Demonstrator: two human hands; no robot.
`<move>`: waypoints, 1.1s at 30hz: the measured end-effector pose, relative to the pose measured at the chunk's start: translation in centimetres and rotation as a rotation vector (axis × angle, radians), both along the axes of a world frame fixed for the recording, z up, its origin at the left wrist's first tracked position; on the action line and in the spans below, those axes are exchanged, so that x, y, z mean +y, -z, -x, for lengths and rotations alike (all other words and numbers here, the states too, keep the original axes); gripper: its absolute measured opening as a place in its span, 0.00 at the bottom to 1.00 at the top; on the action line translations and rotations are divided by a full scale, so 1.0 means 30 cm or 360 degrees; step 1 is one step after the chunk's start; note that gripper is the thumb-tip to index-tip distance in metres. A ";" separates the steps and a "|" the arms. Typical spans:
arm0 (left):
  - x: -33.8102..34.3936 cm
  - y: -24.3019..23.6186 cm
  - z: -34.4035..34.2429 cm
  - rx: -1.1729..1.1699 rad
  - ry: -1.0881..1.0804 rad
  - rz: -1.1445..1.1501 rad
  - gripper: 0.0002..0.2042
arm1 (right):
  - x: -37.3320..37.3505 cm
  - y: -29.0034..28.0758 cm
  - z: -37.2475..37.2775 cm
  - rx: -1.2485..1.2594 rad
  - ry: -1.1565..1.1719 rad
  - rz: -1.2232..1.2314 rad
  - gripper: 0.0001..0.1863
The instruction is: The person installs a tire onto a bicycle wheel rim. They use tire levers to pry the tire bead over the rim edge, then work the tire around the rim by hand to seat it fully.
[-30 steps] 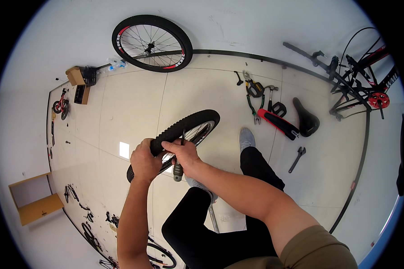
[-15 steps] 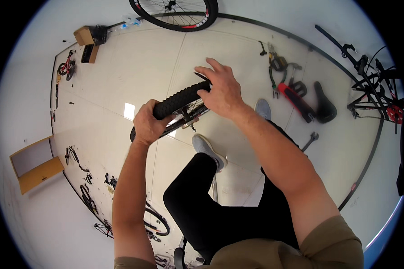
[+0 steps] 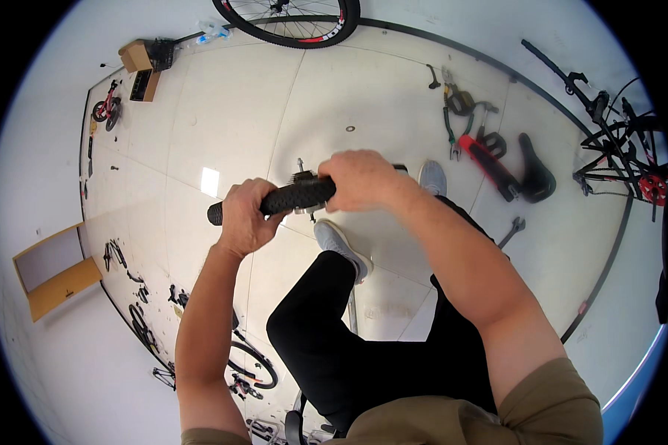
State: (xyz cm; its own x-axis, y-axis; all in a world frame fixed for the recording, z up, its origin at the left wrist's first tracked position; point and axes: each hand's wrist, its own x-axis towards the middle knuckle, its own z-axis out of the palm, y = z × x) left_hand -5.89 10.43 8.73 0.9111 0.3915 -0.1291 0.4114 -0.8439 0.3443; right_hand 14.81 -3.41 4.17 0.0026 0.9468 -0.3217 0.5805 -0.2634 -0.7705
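A bicycle wheel with a black knobby tyre [image 3: 298,196] stands on edge between my hands, in front of my feet. My left hand [image 3: 245,219] is wrapped round the tyre's left part, thumb on the near side. On the right part, my right hand [image 3: 362,180] grips the tyre from above, its fingers closed and partly hidden. Beyond the tyre the sprockets [image 3: 301,176] and an axle end [image 3: 300,162] show. Most of the rim and spokes is hidden under the tyre and hands. A small ring [image 3: 350,128] lies on the floor past the wheel.
Pliers [image 3: 450,132], a red-and-black tool [image 3: 490,169], a saddle [image 3: 536,170] and a wrench [image 3: 512,231] lie at right. A bicycle frame [image 3: 623,141] leans right; another wheel [image 3: 289,38] rests at the far wall. Several bike parts [image 3: 252,363] line the left. My shoes [image 3: 341,247] are close below.
The wheel has turned from slanting to nearly level, its right end dropping toward me. My right hand has moved down and closed from spread fingers to a grip. The ring has come into view.
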 end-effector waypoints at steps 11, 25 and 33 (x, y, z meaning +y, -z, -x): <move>-0.076 -0.052 0.083 0.0180 0.0421 -0.0509 0.29 | -0.077 0.016 0.182 0.0002 -0.0439 0.0152 0.15; -0.189 0.118 0.123 -0.1756 -0.2155 0.2110 0.27 | -0.086 -0.007 0.218 0.0159 -0.0766 0.0323 0.24; -0.109 0.176 0.124 -0.1711 -0.1993 0.2277 0.19 | -0.095 0.050 0.290 0.0069 -0.0923 0.0439 0.14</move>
State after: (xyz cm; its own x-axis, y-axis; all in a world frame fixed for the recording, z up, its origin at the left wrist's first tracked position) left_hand -9.62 7.16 3.46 0.2352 0.8024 -0.5485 -0.3341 0.5966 0.7297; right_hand 6.12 -6.24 2.66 -0.5033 0.6731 -0.5419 0.6579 -0.1081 -0.7453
